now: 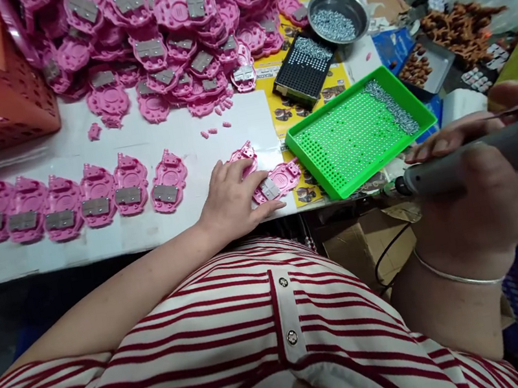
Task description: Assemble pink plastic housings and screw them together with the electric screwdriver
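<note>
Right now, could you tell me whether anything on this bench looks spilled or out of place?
Small pink fragments lie loose on the white sheet below the heaped pink parts. Screws are bunched along the green tray's far edge instead of spread evenly. The six-piece row looks orderly.

Pink shells [281,180] of glossy moulded plastic, each carrying a dull grey metal plate [270,187]; the table [99,242] is covered in matt white paper. Green tray [357,132] of bright perforated plastic holding shiny metal screws [393,108]; the bowl [338,16] is polished steel. Screwdriver [479,156] with a smooth matt grey body; orange basket [3,103] of ribbed plastic; shirt [226,356] of striped knit cloth; bangle [453,274] of thin bright metal.
</note>
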The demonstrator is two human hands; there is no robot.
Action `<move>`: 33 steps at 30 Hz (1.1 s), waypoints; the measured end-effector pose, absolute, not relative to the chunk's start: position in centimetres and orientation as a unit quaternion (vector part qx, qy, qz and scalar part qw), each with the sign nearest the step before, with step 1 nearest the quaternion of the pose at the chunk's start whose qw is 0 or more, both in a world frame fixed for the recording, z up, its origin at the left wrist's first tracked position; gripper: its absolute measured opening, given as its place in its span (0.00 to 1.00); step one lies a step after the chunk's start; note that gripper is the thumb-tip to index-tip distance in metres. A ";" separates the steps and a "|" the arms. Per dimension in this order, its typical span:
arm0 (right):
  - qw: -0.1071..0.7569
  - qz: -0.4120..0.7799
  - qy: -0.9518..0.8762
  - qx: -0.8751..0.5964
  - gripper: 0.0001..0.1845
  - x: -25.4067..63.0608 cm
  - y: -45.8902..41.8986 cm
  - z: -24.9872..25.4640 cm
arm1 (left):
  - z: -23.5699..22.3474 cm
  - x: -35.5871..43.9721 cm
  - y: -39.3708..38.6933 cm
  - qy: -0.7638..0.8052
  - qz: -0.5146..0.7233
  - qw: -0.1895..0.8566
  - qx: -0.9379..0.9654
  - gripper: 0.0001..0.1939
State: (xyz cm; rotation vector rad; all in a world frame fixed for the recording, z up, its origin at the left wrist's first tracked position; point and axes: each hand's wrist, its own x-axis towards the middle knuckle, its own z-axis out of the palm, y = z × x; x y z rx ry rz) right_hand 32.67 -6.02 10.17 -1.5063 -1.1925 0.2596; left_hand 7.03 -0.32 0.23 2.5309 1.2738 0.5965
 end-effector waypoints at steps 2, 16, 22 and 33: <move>0.620 0.137 -0.502 -0.587 0.16 31.9 -5.4 10.8 | 0.0 7.4 0.1 0.427 0.212 0.127 0.870 0.30; 0.766 0.136 -0.488 -0.397 0.10 29.3 -2.4 9.0 | 0.4 8.7 0.1 0.395 0.314 0.086 0.859 0.26; 0.757 0.294 -0.459 -0.361 0.10 26.8 -3.6 11.7 | 1.8 10.0 0.3 0.315 0.345 0.168 0.868 0.18; 0.653 0.398 -0.487 -0.421 0.18 25.3 -3.6 11.4 | 1.9 9.6 0.1 0.318 0.304 0.162 0.883 0.18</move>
